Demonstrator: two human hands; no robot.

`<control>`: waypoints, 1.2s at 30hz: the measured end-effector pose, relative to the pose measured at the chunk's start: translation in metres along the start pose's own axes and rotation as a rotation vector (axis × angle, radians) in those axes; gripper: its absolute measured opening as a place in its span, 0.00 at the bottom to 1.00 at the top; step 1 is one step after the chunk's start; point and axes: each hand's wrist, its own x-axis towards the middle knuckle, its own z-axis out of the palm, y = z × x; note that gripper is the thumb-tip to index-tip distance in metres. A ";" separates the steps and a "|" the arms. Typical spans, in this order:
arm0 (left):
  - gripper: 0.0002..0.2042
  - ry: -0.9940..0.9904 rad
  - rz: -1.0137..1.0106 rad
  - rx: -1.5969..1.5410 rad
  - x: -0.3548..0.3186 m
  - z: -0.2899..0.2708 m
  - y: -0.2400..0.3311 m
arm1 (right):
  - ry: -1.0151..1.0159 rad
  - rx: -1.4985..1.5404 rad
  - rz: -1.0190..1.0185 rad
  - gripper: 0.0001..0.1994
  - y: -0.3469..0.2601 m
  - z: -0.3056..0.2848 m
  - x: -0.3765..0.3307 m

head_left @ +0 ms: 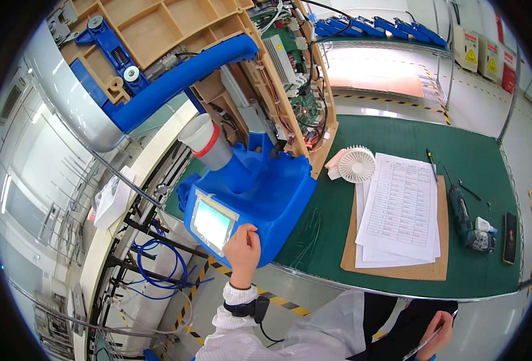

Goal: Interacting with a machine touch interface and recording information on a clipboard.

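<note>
We see the large blue moulded plastic housing [266, 198] lying on its side at the left end of the green-covered surface [398, 132], its near corner hanging over the front edge. Our left hand [242, 249] presses its curled fingers against that corner, just beside the small pale rectangular screen [212, 224] set in the housing; the grip pinches nothing we can make out. Our right hand [439, 338] sits low by our lap, its grip pressed around a thin pen-like stick [425, 346]. Right of the housing lie a small white round fan [356, 164], a stack of white printed sheets [401, 207] on a brown cardboard panel [398, 268], and a blue-green electric screwdriver [466, 219].
</note>
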 end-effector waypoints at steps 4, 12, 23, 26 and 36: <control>0.04 0.000 -0.010 0.014 0.000 -0.006 -0.001 | -0.017 0.001 0.025 0.07 0.008 0.007 -0.004; 0.05 -0.004 -0.017 0.002 -0.002 0.004 -0.003 | 0.061 0.149 0.098 0.04 0.026 0.020 -0.011; 0.06 -0.012 -0.027 -0.014 -0.002 0.009 -0.002 | 0.073 0.141 0.091 0.03 0.023 0.016 -0.010; 0.04 0.016 0.011 -0.026 -0.002 0.001 -0.003 | 0.055 0.150 0.101 0.03 0.021 0.017 -0.008; 0.04 -0.043 -0.036 -0.020 -0.002 0.006 -0.003 | 0.063 0.159 0.115 0.03 0.023 0.016 -0.010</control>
